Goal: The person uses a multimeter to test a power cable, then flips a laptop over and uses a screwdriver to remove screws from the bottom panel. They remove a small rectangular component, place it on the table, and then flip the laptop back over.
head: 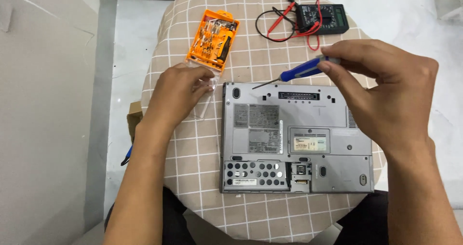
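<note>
Grip of right hand (386, 95): thumb and fingertips pinched on the handle end of a slim blue-handled screwdriver (304, 70), thin steel shaft slanting down-left, tip hovering just above the rear edge of an upturned grey laptop (337, 165). Tool judged light, rigid, smooth plastic; best held along the handle, not the shaft. Right wrist raised, forearm entering from lower right. Left hand (181, 90) lies palm down on the checked beige cloth of the round table (193, 158), fingers curled over a clear plastic lid (206, 100) just below an open orange bit case (214, 38). Black multimeter (322, 17) with red and black leads sits behind the laptop, untouched.
</note>
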